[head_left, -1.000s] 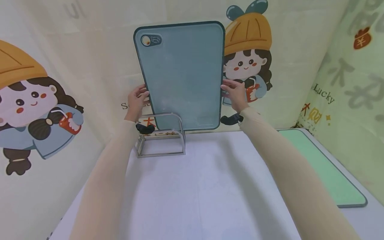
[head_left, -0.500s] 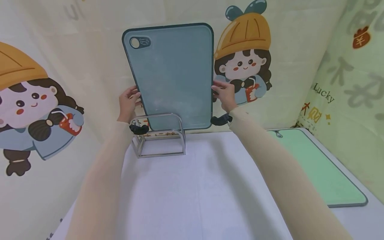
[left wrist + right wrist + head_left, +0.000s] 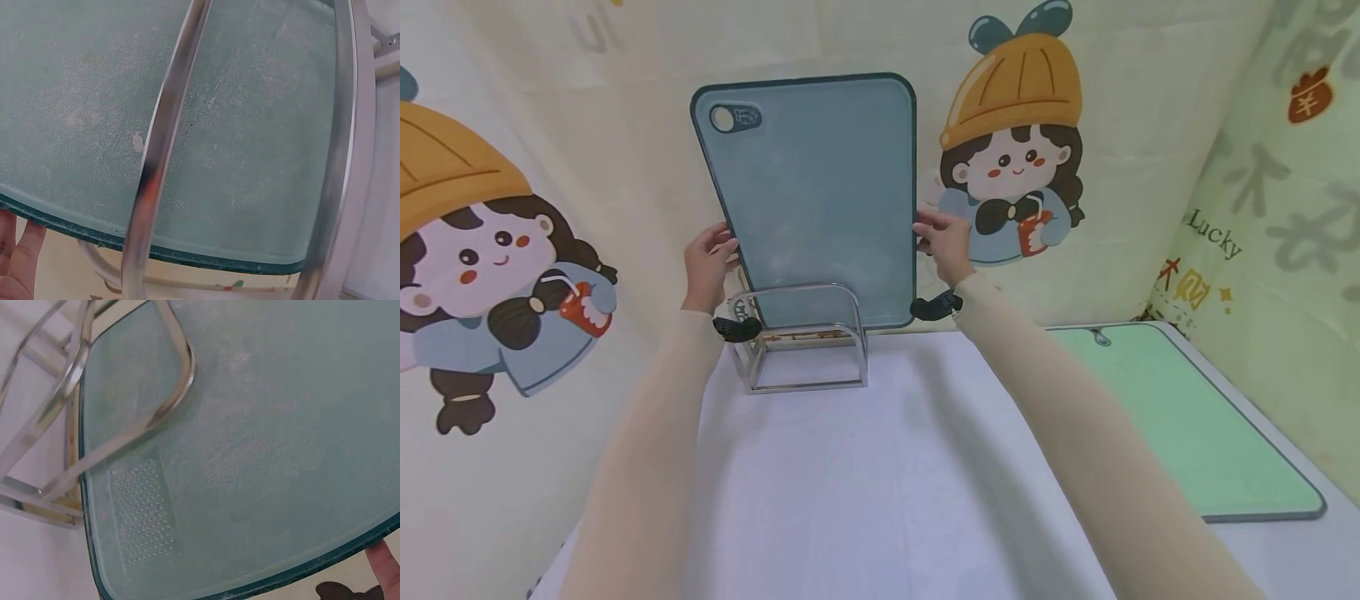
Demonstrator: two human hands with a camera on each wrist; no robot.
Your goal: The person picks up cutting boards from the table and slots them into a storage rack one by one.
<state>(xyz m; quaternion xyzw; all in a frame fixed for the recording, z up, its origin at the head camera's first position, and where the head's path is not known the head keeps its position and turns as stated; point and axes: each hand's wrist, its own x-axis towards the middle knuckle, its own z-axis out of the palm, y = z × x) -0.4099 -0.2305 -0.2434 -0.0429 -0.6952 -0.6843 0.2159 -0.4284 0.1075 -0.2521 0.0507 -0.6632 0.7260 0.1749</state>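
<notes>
A blue-green cutting board [image 3: 820, 200] stands nearly upright, its round hole at the upper left. My left hand [image 3: 706, 265] holds its left edge, and my right hand [image 3: 946, 246] holds the right edge, fingers partly hidden behind it. The board's lower left part is behind the front hoops of a metal rack [image 3: 805, 387]. In the left wrist view, rack bars [image 3: 165, 119] cross the board's face, and another bar shows beyond its edge. A studded grating patch [image 3: 144, 512] marks one corner in the right wrist view. Whether the board's bottom touches the rack, I cannot tell.
The rack stands at the back of a white-covered table [image 3: 850, 483]. On the right lies a larger green board [image 3: 1195, 417] with a grey rim. A cloth backdrop [image 3: 640, 167] with cartoon figures hangs close behind.
Both hands have moved the cutting board left and slightly down, bringing more of it behind the rack's hoops. The rack has stayed in place.
</notes>
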